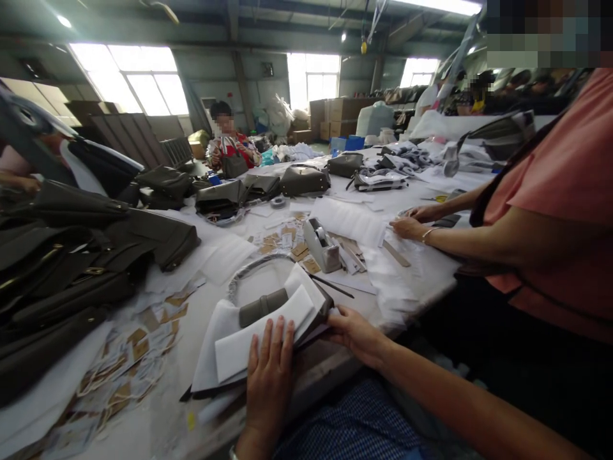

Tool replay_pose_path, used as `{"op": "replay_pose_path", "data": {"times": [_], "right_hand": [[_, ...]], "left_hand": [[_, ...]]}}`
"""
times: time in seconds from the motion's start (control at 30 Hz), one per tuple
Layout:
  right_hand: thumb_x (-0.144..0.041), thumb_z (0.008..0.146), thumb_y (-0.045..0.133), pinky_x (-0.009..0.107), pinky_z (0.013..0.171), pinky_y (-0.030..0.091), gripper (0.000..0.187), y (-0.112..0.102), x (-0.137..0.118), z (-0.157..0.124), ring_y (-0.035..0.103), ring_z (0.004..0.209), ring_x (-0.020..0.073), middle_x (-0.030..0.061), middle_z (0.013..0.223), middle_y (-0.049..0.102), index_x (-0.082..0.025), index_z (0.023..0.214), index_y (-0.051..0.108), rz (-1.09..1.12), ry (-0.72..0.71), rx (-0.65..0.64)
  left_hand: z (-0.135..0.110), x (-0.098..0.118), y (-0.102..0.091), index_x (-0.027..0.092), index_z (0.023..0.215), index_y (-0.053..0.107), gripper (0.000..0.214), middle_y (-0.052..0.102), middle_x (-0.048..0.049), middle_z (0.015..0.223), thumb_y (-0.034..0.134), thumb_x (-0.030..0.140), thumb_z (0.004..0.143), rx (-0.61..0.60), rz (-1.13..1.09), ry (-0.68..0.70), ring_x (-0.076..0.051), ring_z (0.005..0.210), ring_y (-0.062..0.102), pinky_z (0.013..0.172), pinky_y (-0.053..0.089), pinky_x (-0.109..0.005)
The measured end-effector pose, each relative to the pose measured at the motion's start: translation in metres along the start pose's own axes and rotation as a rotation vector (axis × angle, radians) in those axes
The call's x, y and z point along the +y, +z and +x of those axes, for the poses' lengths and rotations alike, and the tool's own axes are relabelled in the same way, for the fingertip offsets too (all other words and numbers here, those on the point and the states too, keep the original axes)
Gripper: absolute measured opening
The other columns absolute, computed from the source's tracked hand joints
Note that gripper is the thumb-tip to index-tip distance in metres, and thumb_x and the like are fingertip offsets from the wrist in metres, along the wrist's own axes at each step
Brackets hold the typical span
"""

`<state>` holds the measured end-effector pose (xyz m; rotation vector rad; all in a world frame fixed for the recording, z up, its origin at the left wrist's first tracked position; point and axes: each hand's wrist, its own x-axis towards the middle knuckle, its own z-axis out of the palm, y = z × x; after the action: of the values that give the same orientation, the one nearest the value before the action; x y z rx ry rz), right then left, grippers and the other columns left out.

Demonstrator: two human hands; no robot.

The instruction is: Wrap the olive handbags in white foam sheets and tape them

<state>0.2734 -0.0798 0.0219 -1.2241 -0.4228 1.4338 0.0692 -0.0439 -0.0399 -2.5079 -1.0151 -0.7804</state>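
My left hand [268, 370] lies flat, fingers stretched out, on a white foam sheet [261, 335] that covers a grey-green handbag [268, 305] at the table's near edge. My right hand [352, 329] is closed on the bag's right side, fingers curled over its edge. The bag's wrapped handle [253, 268] arcs up behind it. Only a strip of the bag's leather shows between the white sheets.
A tape dispenser [322, 246] stands just beyond the bag, among cardboard tags [282, 241] and white foam sheets [349, 220]. Dark handbags [71, 268] pile on the left. A person in an orange top [560, 211] works on the right, another person [230, 147] sits at the far end.
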Motion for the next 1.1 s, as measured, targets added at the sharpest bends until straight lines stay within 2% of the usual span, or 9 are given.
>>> {"op": "replay_pose_path", "data": {"times": [0.2, 0.33, 0.4, 0.47, 0.5, 0.57, 0.67, 0.9, 1.1], "right_hand": [[-0.042, 0.072, 0.083, 0.035, 0.087, 0.059, 0.052, -0.011, 0.000, -0.006, 0.071, 0.095, 0.0214, 0.0051, 0.102, 0.072, -0.018, 0.111, 0.058, -0.142, -0.094, -0.106], [-0.060, 0.083, 0.064, 0.037, 0.074, 0.061, 0.046, -0.070, -0.020, 0.000, 0.073, 0.086, 0.0245, 0.0085, 0.094, 0.075, -0.017, 0.101, 0.067, -0.647, -0.164, -0.276], [-0.057, 0.090, 0.054, 0.038, 0.079, 0.060, 0.042, -0.114, -0.038, 0.009, 0.073, 0.085, 0.0245, 0.0084, 0.092, 0.076, -0.019, 0.098, 0.071, -0.912, -0.387, -0.076], [-0.050, 0.091, 0.054, 0.042, 0.097, 0.053, 0.034, -0.159, -0.058, 0.021, 0.070, 0.103, 0.0262, 0.0077, 0.108, 0.075, -0.024, 0.105, 0.072, -1.184, -0.688, 0.306], [-0.045, 0.090, 0.055, 0.046, 0.106, 0.046, 0.034, -0.179, -0.066, 0.029, 0.064, 0.116, 0.0291, 0.0100, 0.120, 0.071, -0.023, 0.111, 0.071, -1.212, -0.721, 0.387], [-0.040, 0.084, 0.062, 0.048, 0.114, 0.037, 0.037, -0.213, -0.078, 0.043, 0.053, 0.130, 0.0314, 0.0121, 0.132, 0.064, -0.021, 0.114, 0.071, -1.269, -0.744, 0.459], [-0.038, 0.078, 0.067, 0.045, 0.112, 0.040, 0.034, -0.241, -0.081, 0.058, 0.057, 0.126, 0.0303, 0.0119, 0.126, 0.068, -0.020, 0.105, 0.075, -1.287, -0.717, 0.471], [-0.044, 0.086, 0.055, 0.038, 0.092, 0.053, 0.032, -0.252, -0.082, 0.066, 0.070, 0.100, 0.0274, 0.0067, 0.106, 0.076, -0.023, 0.091, 0.078, -1.248, -0.688, 0.565], [-0.044, 0.088, 0.057, 0.041, 0.105, 0.046, 0.029, -0.211, -0.084, 0.039, 0.065, 0.113, 0.0270, 0.0044, 0.114, 0.074, -0.026, 0.095, 0.078, -1.265, -0.781, 0.506]], "left_hand": [[-0.003, -0.007, 0.006, 0.015, 0.153, 0.032, 0.054, 0.043, -0.0096, 0.153, 0.042, 0.023, 0.101, 0.040, 0.010, 0.028, -0.029, 0.142, 0.038, 0.119, 0.028, -0.045], [-0.004, -0.011, 0.005, 0.016, 0.153, 0.032, 0.053, 0.044, -0.0071, 0.153, 0.038, 0.016, 0.100, 0.030, 0.006, 0.049, -0.027, 0.142, 0.039, 0.119, 0.029, -0.042], [-0.003, -0.011, 0.005, 0.017, 0.153, 0.032, 0.053, 0.045, -0.0068, 0.152, 0.038, 0.014, 0.100, 0.034, 0.003, 0.050, -0.026, 0.141, 0.040, 0.119, 0.030, -0.042], [-0.002, -0.010, 0.005, 0.018, 0.153, 0.031, 0.054, 0.046, -0.0069, 0.151, 0.039, 0.014, 0.099, 0.039, 0.000, 0.047, -0.025, 0.141, 0.040, 0.119, 0.030, -0.041], [-0.001, -0.009, 0.004, 0.018, 0.153, 0.031, 0.055, 0.047, -0.0070, 0.151, 0.039, 0.013, 0.099, 0.043, -0.003, 0.043, -0.025, 0.141, 0.041, 0.119, 0.031, -0.041], [0.000, -0.008, 0.004, 0.018, 0.153, 0.031, 0.056, 0.047, -0.0071, 0.150, 0.039, 0.013, 0.098, 0.041, -0.011, 0.040, -0.025, 0.141, 0.041, 0.119, 0.031, -0.042], [-0.001, -0.007, 0.003, 0.020, 0.153, 0.031, 0.058, 0.047, -0.0067, 0.150, 0.040, 0.011, 0.097, 0.033, -0.028, 0.027, -0.025, 0.141, 0.040, 0.119, 0.031, -0.042], [-0.001, -0.007, 0.004, 0.020, 0.154, 0.030, 0.059, 0.047, -0.0069, 0.150, 0.040, 0.011, 0.097, 0.021, -0.012, 0.029, -0.025, 0.140, 0.041, 0.118, 0.033, -0.043], [0.002, -0.008, 0.001, 0.021, 0.154, 0.029, 0.055, 0.047, -0.0055, 0.150, 0.038, 0.018, 0.100, 0.015, -0.055, -0.009, -0.025, 0.140, 0.041, 0.118, 0.033, -0.042]]}}
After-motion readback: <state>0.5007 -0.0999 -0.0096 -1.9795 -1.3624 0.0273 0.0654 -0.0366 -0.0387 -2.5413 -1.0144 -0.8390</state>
